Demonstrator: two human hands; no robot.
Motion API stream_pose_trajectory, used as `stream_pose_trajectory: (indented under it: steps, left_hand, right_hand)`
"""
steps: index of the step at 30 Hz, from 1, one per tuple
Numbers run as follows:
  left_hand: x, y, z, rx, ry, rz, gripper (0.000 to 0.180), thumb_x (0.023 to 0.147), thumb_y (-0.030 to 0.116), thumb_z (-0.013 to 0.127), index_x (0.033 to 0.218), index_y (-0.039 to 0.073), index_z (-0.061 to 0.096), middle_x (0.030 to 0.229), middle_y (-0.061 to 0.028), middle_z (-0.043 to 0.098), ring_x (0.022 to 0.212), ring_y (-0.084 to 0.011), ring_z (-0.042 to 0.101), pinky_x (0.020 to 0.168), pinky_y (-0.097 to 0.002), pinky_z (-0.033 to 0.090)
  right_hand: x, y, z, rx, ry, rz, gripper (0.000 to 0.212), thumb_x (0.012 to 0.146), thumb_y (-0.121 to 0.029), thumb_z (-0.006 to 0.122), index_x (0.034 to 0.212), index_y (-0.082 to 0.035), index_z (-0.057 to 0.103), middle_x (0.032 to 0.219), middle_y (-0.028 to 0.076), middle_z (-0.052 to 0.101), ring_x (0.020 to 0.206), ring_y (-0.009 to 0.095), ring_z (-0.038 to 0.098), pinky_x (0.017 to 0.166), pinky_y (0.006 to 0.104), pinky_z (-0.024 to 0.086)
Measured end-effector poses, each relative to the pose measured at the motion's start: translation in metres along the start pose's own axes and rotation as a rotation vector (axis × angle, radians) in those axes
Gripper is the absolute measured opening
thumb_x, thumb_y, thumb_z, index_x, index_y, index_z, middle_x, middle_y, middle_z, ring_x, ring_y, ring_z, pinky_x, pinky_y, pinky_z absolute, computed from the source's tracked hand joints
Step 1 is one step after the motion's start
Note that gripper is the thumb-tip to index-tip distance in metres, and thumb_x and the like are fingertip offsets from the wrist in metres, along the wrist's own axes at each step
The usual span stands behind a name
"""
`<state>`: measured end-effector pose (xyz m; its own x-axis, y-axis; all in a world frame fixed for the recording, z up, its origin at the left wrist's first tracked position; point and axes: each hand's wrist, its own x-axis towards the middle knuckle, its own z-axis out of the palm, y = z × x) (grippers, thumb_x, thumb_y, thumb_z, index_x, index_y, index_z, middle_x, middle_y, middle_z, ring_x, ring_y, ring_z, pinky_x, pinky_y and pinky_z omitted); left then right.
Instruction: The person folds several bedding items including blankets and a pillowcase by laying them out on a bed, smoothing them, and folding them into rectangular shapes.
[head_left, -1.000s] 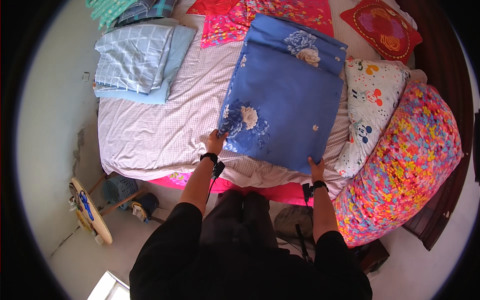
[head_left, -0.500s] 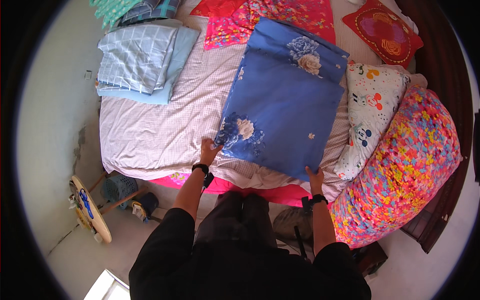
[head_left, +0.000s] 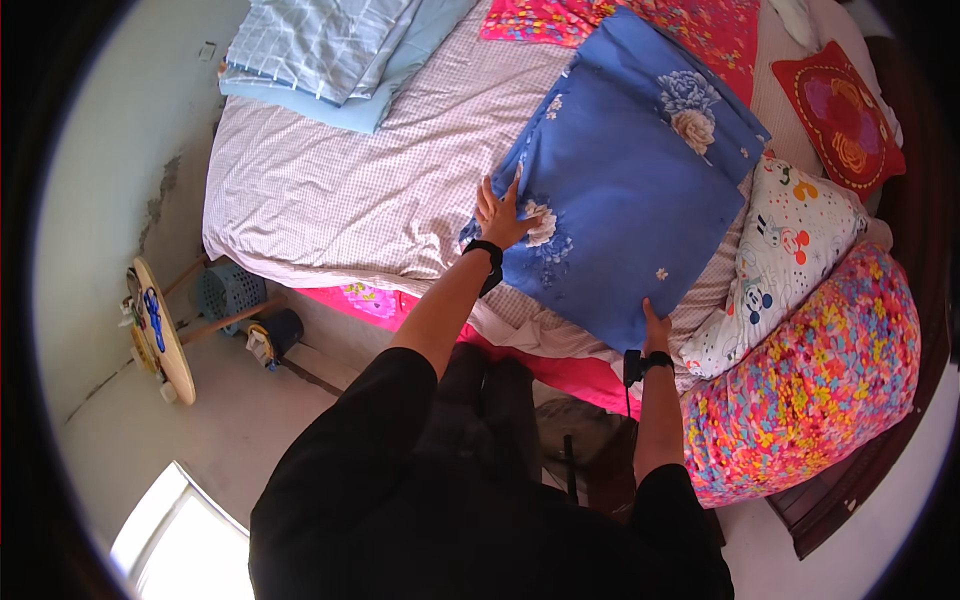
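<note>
A folded blue floral bed sheet with big pale and dark flowers lies at a slant across the bed. My left hand rests flat on its left edge beside a flower print, fingers spread. At the sheet's near right corner, my right hand grips the edge; some of its fingers are hidden. Both wrists wear black bands.
A checked bedspread covers the bed. Folded pale-blue bedding lies far left, red floral cloth at the back. To the right are a red cushion, a white printed pillow and a bulky floral bundle.
My left hand has slid from the near left corner farther along the sheet's left edge, and its fingers have spread. My right hand stays at the corner. The whole view has turned and shifted.
</note>
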<state>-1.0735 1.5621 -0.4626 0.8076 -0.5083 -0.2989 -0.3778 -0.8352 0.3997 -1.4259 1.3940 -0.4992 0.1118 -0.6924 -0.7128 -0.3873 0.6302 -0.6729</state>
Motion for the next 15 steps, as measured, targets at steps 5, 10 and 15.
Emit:
stream_pose_trajectory:
  steps: [5, 10, 15]
  left_hand:
    - [0.013, -0.004, -0.012, -0.054, -0.091, -0.081, 0.085, 0.062, 0.048, 0.074, 0.131, 0.018, 0.035, 0.131, -0.021, 0.031, 0.126, -0.0371, 0.025, 0.101, -0.0551, 0.016]
    - [0.01, -0.017, -0.011, -0.099, 0.015, -0.107, 0.086, 0.059, 0.048, 0.075, 0.124, 0.006, 0.039, 0.117, -0.0158, 0.042, 0.114, -0.0335, 0.039, 0.097, -0.0476, 0.029]
    - [0.02, -0.027, -0.011, -0.178, -0.142, -0.176, 0.085, 0.055, 0.053, 0.076, 0.116, 0.001, 0.048, 0.116, -0.0169, 0.047, 0.112, -0.0341, 0.043, 0.094, -0.0411, 0.037]
  right_hand:
    - [0.005, -0.003, -0.008, -0.097, -0.009, 0.032, 0.066, 0.071, -0.029, 0.077, 0.119, 0.004, 0.049, 0.114, 0.011, 0.056, 0.099, 0.023, 0.056, 0.084, 0.0351, 0.045]
    - [-0.004, -0.007, 0.001, -0.147, 0.013, 0.084, 0.068, 0.07, -0.029, 0.078, 0.12, 0.005, 0.047, 0.115, 0.011, 0.055, 0.101, 0.023, 0.055, 0.086, 0.0353, 0.044]
    - [-0.005, -0.006, -0.009, -0.093, -0.004, 0.054, 0.067, 0.07, -0.028, 0.078, 0.119, 0.005, 0.047, 0.114, 0.012, 0.056, 0.1, 0.024, 0.056, 0.086, 0.0345, 0.045]
